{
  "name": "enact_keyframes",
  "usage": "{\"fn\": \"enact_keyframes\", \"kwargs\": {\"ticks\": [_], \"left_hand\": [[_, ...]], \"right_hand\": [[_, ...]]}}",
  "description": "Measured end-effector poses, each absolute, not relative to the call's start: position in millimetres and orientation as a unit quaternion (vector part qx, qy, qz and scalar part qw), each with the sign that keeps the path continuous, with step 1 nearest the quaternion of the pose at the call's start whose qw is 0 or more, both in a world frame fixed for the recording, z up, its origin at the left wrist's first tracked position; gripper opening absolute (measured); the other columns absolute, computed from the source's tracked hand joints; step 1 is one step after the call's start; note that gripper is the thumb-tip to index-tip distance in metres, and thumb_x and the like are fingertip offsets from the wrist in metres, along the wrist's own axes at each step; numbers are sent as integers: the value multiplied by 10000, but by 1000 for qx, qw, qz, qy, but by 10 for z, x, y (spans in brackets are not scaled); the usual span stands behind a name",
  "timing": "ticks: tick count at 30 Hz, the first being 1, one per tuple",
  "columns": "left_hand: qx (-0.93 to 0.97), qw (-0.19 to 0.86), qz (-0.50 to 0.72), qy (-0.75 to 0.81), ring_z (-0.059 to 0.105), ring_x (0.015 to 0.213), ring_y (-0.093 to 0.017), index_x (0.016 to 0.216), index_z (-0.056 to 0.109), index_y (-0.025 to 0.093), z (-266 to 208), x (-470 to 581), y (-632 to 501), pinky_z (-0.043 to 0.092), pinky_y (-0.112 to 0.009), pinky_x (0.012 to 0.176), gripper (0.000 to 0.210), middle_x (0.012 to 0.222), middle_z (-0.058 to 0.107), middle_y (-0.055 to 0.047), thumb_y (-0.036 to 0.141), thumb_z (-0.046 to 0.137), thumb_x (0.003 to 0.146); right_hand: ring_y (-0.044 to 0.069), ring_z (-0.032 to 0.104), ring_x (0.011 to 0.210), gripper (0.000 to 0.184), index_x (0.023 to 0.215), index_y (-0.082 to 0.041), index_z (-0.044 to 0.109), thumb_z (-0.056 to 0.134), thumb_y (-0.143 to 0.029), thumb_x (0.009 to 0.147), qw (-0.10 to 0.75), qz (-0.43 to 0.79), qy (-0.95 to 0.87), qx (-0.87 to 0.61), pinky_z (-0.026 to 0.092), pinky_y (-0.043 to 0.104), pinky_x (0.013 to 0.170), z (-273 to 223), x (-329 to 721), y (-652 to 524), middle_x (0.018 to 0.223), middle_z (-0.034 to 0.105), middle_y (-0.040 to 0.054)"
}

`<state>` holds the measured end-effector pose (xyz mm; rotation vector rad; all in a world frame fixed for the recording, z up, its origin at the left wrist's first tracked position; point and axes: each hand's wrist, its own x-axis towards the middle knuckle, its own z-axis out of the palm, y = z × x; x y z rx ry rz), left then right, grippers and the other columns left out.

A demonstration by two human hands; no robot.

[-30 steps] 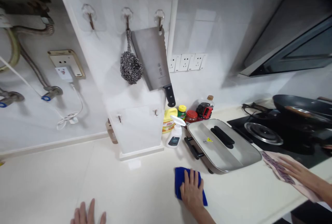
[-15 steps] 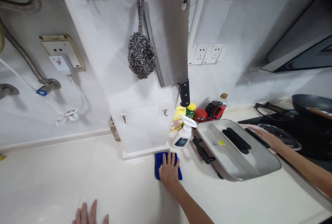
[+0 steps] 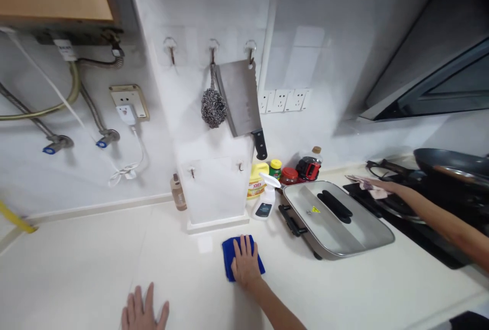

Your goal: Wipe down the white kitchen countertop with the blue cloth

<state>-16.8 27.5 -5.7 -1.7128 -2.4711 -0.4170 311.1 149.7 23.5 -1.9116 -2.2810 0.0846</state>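
My right hand [image 3: 245, 265] lies flat with fingers spread on a folded blue cloth [image 3: 229, 253], pressing it against the white countertop [image 3: 191, 279] in front of the tiled pillar. The cloth's edges show on both sides of the hand. My left hand [image 3: 143, 312], partly cut off by the bottom edge, is open over the countertop, fingers apart and holding nothing. Beyond the cloth stands a white spray bottle [image 3: 265, 200]. To its right is an electric pan with a flat lid [image 3: 324, 228].
Another person's hand [image 3: 385, 187] holds a pinkish cloth [image 3: 374, 190] by the stove [image 3: 420, 233]. A cleaver [image 3: 239, 98] and steel scourer [image 3: 213, 108] hang on the pillar [image 3: 217, 202]. A brown bottle [image 3: 178, 193] stands left of it; jars [image 3: 289, 174] are behind the pan.
The view has tilted up and shifted. My right hand and the blue cloth are now farther from the pillar's foot. More of my left hand shows. The other person's hand is farther from the pan.
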Motion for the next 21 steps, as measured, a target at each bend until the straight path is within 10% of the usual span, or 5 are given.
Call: {"fn": "enact_keyframes", "kwargs": {"ticks": [8, 14, 21], "left_hand": [[-536, 5, -80, -841, 103, 1472, -405, 1440, 394, 114, 47, 27, 379, 153, -563, 1183, 710, 1569, 262, -218, 496, 424, 843], [-756, -21, -156, -636, 187, 1471, -323, 1433, 417, 162, 93, 1177, 511, 258, -563, 1174, 536, 1558, 333, -160, 316, 370, 921], [-842, -45, -163, -512, 90, 1465, -417, 1517, 205, 264, -65, 2168, 432, 287, -652, 1132, 702, 1620, 105, -152, 343, 503, 886]], "right_hand": [[378, 143, 1461, 646, 1491, -213, 263, 383, -460, 907, 102, 22, -773, -626, 140, 649, 1149, 96, 2863, 702, 1579, 216, 136], [247, 369, 1391, 521, 1418, -191, 415, 321, -278, 912, 250, 50, -730, -635, 370, 456, 1118, -72, 3219, 321, 1498, 418, 105], [244, 567, 1210, 434, 1279, -187, 548, 372, -294, 898, 349, 18, -686, -638, 526, 425, 987, -532, 4213, -133, 1315, 598, 119]]}}
